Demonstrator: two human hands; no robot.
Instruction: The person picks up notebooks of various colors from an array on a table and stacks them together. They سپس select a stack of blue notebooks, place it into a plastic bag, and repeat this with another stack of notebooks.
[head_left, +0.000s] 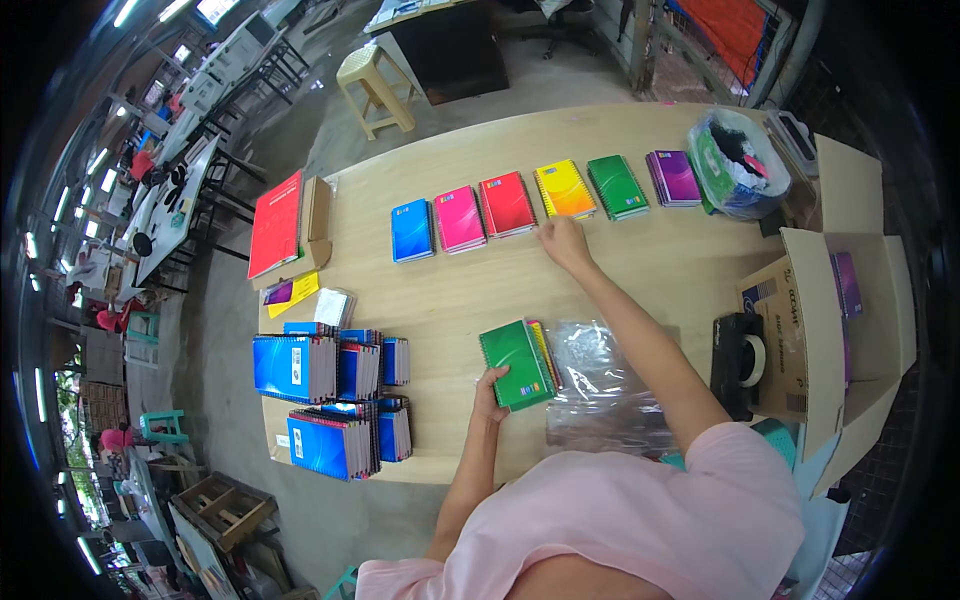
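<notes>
My left hand (490, 392) is closed around a small stack of spiral notebooks near the table's front edge. A green notebook (517, 362) lies on top, with yellow and red edges showing under it at the right. My right hand (563, 243) reaches to the row of notebooks, its fingers curled at the lower edge of the yellow notebook (565, 188). Whether it grips anything is hidden. To its left lie red (508, 202), pink (460, 218) and blue (411, 229) notebooks; to its right, green (617, 186) and purple (674, 178) ones.
Clear plastic sleeves (610, 390) lie under my right forearm. Stacks of blue notebooks (325, 445) stand at the left, below a red book (276, 225) in a carton. A tape dispenser (735, 365), an open cardboard box (800, 330) and a filled plastic bag (735, 165) line the right side.
</notes>
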